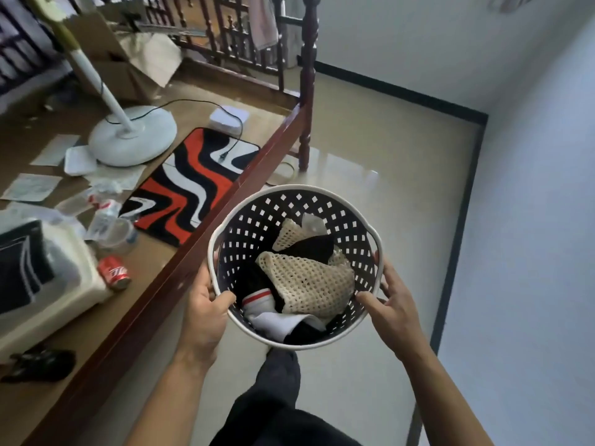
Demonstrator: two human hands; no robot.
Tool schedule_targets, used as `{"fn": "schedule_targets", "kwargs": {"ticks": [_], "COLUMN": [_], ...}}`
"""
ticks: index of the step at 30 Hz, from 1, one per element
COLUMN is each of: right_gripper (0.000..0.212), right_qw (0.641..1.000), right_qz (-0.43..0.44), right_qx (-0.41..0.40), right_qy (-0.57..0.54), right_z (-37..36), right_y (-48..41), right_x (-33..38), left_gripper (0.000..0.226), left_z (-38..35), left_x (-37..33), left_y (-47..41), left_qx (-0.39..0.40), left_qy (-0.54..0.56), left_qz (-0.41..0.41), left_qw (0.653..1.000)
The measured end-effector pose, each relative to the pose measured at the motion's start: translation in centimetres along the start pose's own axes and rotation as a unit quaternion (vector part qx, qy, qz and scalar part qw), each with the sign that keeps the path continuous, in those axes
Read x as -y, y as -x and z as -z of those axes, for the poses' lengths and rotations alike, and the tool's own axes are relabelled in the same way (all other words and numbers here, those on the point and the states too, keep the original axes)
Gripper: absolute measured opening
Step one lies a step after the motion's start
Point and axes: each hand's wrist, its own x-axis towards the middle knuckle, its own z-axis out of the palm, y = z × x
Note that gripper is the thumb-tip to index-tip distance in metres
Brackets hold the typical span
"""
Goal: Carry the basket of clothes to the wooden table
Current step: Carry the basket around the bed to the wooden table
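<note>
A round dark basket (257,217) with a white rim and small square holes hangs in front of me above the tiled floor. Inside lie a cream mesh garment (309,284), black clothes and a white piece with a red stripe. My left hand (206,310) grips the rim at its near left, thumb inside. My right hand (391,304) grips the rim at the right, thumb over the edge. The wooden platform (180,275) with a reddish-brown edge runs along my left, its edge close beside the basket.
On the platform stand a white fan base (132,136), a red, black and white mat (193,185), a red soda can (114,272), plastic bottles, papers, a white appliance (48,284) and a cardboard box. A turned post (307,82) rises at its corner. A white wall (531,252) lies right.
</note>
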Motion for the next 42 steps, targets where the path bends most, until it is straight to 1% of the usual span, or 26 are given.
{"fn": "schedule_targets", "kwargs": {"ticks": [3, 8, 10, 12, 15, 18, 23, 26, 29, 33, 36, 39, 42], "right_gripper": [0.069, 0.073, 0.076, 0.076, 0.069, 0.065, 0.073, 0.072, 0.072, 0.08, 0.074, 0.071, 0.071], "right_qw": [0.999, 0.991, 0.986, 0.98, 0.967, 0.958, 0.962, 0.972, 0.98, 0.989, 0.994, 0.996, 0.996], "right_qz": [-0.013, -0.027, -0.031, -0.042, -0.063, -0.079, -0.084, -0.071, -0.053, -0.033, -0.028, -0.022, -0.025], "right_qx": [-0.03, -0.127, -0.157, -0.188, -0.236, -0.26, -0.239, -0.206, -0.174, -0.122, -0.091, -0.079, -0.078], "right_qy": [0.003, -0.026, -0.038, -0.053, -0.077, -0.095, -0.1, -0.093, -0.078, -0.075, -0.056, -0.03, -0.027], "right_z": [1.0, 4.3, 6.1, 8.1, 11.4, 15.2, 22.7, 26.9, 29.8, 31.7, 32.3, 32.5, 33.3], "right_y": [-5.4, -13.1, -15.8, -18.4, -22.8, -28.5, -40.0, -46.9, -53.8, -63.4, -71.4, -80.0, -88.3], "right_x": [1.0, 5.5, 6.2, 6.2, 5.3, 4.0, 3.7, 5.6, 8.1, 10.6, 11.5, 12.2, 13.9], "left_gripper": [0.078, 0.078, 0.079, 0.078, 0.081, 0.082, 0.082, 0.078, 0.072, 0.07, 0.072, 0.076, 0.078], "left_z": [-3.8, -11.2, -14.8, -18.7, -24.8, -31.4, -42.2, -46.7, -50.1, -53.7, -56.6, -59.9, -63.5], "left_x": [-1.7, -7.1, -9.0, -10.8, -12.7, -13.3, -15.1, -17.8, -20.0, -21.9, -22.9, -24.0, -26.8], "left_y": [-6.4, -16.1, -19.8, -22.8, -26.9, -31.3, -37.9, -41.5, -45.3, -51.2, -56.9, -64.2, -71.7], "left_qx": [0.041, 0.14, 0.164, 0.187, 0.225, 0.24, 0.225, 0.208, 0.171, 0.116, 0.093, 0.065, 0.06], "left_qy": [-0.017, -0.039, -0.053, -0.062, -0.08, -0.093, -0.105, -0.094, -0.082, -0.049, -0.029, -0.015, -0.009], "left_qz": [-0.002, 0.002, -0.004, -0.009, -0.016, -0.025, -0.021, -0.025, -0.028, -0.03, -0.023, -0.019, -0.016], "left_qw": [0.999, 0.989, 0.985, 0.98, 0.971, 0.966, 0.968, 0.973, 0.981, 0.992, 0.995, 0.998, 0.998]}}
